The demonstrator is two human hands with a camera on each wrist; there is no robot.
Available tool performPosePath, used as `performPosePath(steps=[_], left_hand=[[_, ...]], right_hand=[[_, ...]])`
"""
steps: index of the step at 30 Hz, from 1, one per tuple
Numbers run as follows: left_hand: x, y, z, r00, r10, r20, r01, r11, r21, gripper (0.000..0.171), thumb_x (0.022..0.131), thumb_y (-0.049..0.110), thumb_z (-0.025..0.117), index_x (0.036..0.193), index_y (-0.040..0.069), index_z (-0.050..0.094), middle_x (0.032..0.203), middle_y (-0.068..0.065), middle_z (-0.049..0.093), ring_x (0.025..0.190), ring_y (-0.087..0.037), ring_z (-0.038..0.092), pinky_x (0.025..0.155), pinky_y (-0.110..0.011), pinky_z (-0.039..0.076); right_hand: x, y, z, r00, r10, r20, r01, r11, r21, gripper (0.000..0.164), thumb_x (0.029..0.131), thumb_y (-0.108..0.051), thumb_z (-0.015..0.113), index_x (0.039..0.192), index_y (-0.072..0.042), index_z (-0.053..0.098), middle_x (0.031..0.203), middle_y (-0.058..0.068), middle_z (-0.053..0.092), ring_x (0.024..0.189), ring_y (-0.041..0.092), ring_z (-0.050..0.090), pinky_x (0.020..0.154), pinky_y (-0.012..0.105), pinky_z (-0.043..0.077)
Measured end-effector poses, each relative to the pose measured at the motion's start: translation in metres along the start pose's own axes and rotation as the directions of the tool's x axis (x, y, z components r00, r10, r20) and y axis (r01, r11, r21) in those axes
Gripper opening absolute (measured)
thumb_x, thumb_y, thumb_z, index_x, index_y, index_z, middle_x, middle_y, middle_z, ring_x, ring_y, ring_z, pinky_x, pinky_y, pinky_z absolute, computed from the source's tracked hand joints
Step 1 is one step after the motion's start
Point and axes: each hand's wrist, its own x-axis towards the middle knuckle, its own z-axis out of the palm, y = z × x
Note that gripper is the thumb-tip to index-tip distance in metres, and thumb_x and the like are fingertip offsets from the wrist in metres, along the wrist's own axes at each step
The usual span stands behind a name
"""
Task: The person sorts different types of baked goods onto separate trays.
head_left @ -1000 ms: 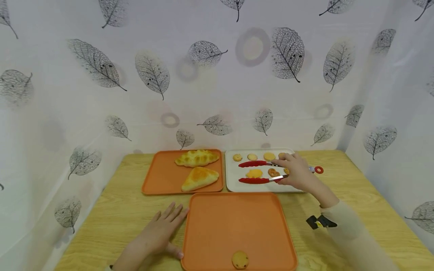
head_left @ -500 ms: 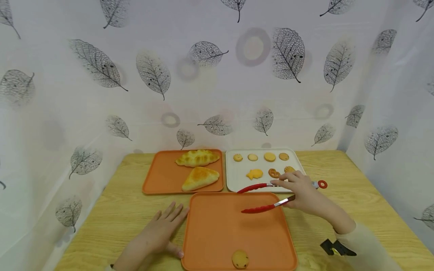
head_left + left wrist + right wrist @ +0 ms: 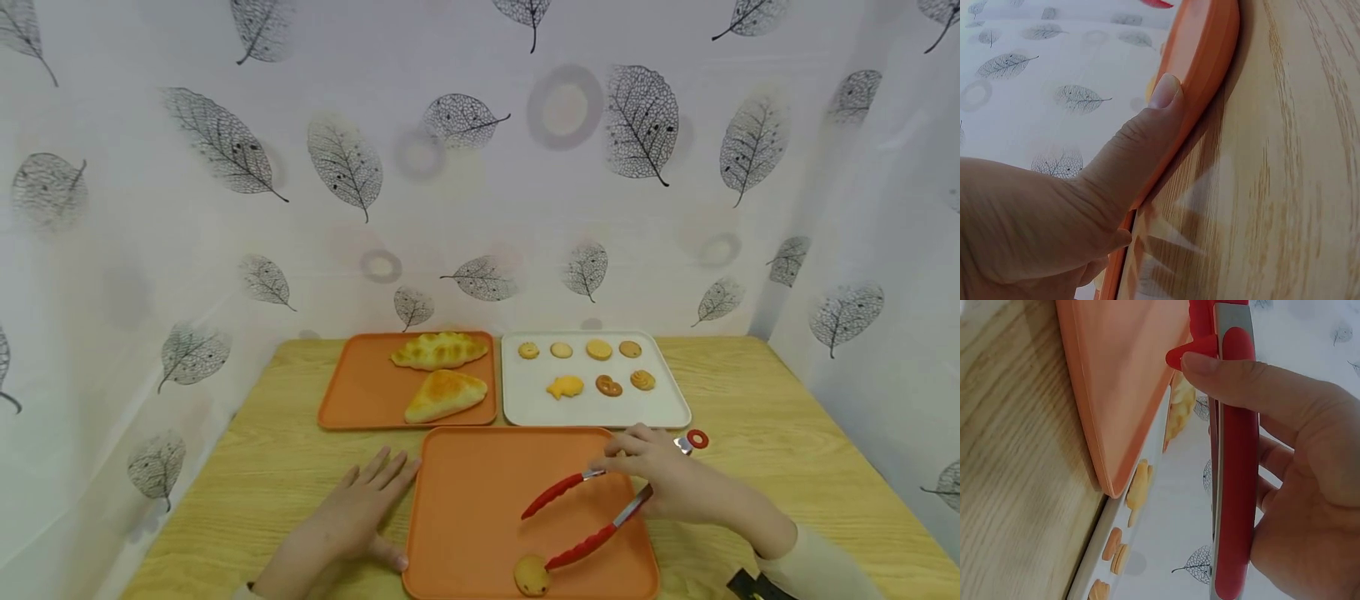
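Observation:
My right hand (image 3: 667,477) grips a pair of red-tipped metal tongs (image 3: 585,546) over the near orange tray (image 3: 480,508). The tong arms are spread, and the nearer tip is at the edge of a round cookie (image 3: 532,575) near that tray's front; whether it touches cannot be made out. In the right wrist view the thumb and fingers hold the red handle (image 3: 1239,487) from both sides. My left hand (image 3: 348,517) lies with fingers extended at the tray's left edge. Its thumb (image 3: 1141,134) presses on the orange rim in the left wrist view.
Behind stands a white tray (image 3: 525,408) with several small cookies, among them a fish-shaped one (image 3: 566,387) and a pretzel (image 3: 608,385). Left of it, another orange tray (image 3: 360,392) bears two breads (image 3: 446,395). A leaf-patterned curtain (image 3: 480,192) encloses the wooden table (image 3: 247,483).
My right hand has brought the tongs from above the white tray toward me, over the near orange tray to the round cookie. The tong arms have spread wider. My left hand stays put.

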Motion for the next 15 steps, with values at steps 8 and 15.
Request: performPosePath(steps=[8,15], left_hand=[[-0.0016,0.0023,-0.0022,1.0,-0.003,0.004,0.003,1.0,-0.012,0.127,0.057,0.074,0.069,0.156,0.011,0.02,0.161,-0.02,0.02,0.15,-0.044,0.011,0.109,-0.075,0.02],[-0.0021,0.0018,-0.0019,1.0,-0.006,0.004,0.006,1.0,-0.011,0.127,0.057,0.074,0.069,0.156,0.011,0.02,0.161,-0.02,0.019,0.15,-0.044,0.011,0.109,-0.074,0.02]], right_hand=[[-0.0012,-0.0099,0.0034,0.999,-0.008,0.051,0.005,0.998,0.066,0.082,0.047,-0.003,0.089,0.119,-0.034,0.066,0.106,-0.013,0.057,0.098,0.013,0.044,0.076,0.031,0.038],[0.0015,-0.011,0.0073,0.998,0.001,0.064,-0.005,0.998,0.059,0.081,0.048,0.002,0.083,0.117,-0.037,0.066,0.104,-0.014,0.058,0.097,0.012,0.043,0.075,0.029,0.032]])
